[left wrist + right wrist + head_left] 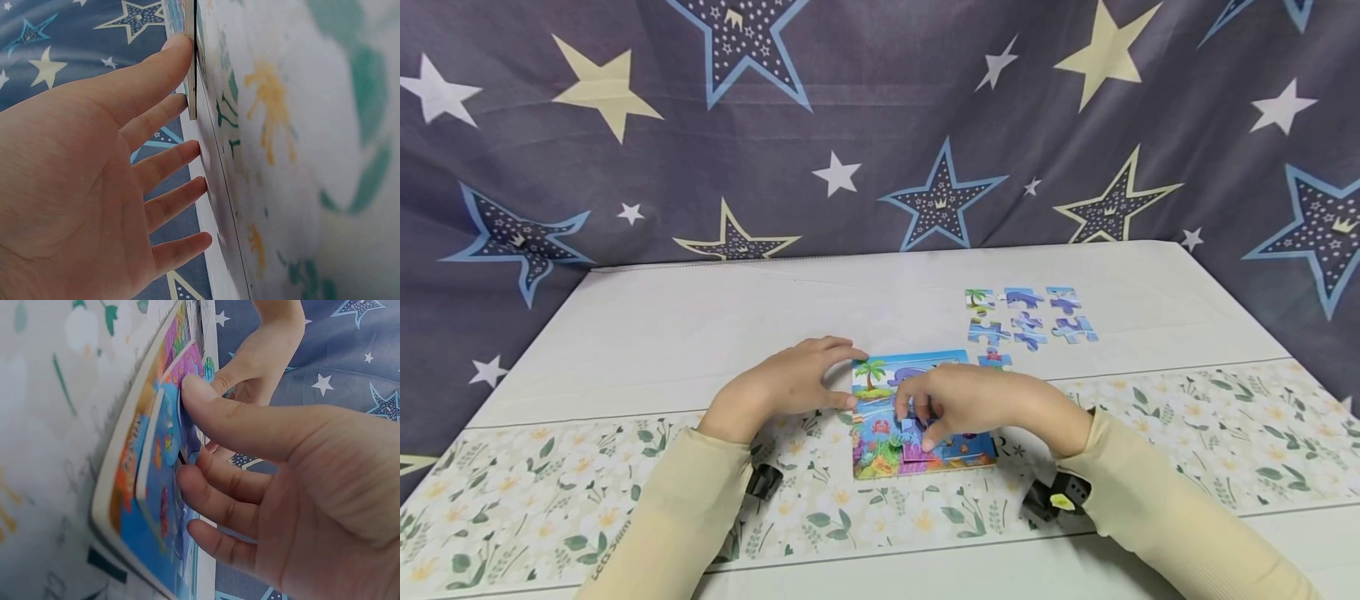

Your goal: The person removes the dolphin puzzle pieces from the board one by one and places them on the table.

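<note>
A picture puzzle board (874,468) with a palm tree and sea creatures lies flat on the table. My left hand (797,382) rests at its left edge, thumb and index fingertip touching the board, the other fingers spread straight in the left wrist view (81,169). Over the board's middle, my right hand (973,398) pinches a pink and blue puzzle piece (917,456). In the right wrist view, this piece (189,361) is tilted, one end raised, with the thumb on it. Another blue piece (156,450) lies on the board beside it. The fingers hide part of the picture.
Several loose puzzle pieces (988,332) are spread on the white table beyond the board, to the right. One piece with a red figure (995,359) lies close to the board's upper right corner. A flowered cloth strip (1210,433) crosses the table; a starry curtain (880,108) hangs behind.
</note>
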The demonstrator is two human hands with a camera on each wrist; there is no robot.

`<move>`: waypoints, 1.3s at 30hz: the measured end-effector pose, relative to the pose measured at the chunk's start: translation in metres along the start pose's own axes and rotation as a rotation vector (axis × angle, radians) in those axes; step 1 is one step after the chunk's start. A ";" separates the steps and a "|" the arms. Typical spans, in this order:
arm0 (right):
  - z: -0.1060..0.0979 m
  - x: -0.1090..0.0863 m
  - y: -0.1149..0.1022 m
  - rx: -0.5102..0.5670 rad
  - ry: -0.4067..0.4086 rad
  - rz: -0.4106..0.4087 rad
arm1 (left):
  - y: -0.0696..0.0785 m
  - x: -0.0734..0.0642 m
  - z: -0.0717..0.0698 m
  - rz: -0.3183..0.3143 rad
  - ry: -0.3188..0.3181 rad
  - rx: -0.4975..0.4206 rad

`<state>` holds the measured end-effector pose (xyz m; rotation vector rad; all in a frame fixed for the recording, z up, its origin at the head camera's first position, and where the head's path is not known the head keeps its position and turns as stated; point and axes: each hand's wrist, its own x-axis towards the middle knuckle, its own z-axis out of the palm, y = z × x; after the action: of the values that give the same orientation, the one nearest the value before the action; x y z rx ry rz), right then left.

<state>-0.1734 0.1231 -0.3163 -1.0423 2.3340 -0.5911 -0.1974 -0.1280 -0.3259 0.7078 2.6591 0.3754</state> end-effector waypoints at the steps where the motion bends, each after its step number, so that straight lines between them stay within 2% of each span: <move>1: 0.000 0.000 0.000 0.005 0.000 -0.004 | 0.000 0.000 0.000 -0.001 -0.001 0.002; 12: -0.003 -0.001 0.001 0.066 0.004 -0.059 | -0.001 0.000 0.000 -0.005 -0.005 0.001; 27: -0.007 -0.003 0.002 0.107 0.000 -0.043 | 0.000 -0.001 -0.001 -0.003 -0.006 0.005; 39: -0.021 -0.013 0.007 0.100 0.026 -0.003 | 0.001 -0.002 -0.001 -0.001 -0.004 -0.001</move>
<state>-0.1824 0.1416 -0.3004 -0.9980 2.2996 -0.7189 -0.1960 -0.1284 -0.3238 0.7062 2.6550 0.3746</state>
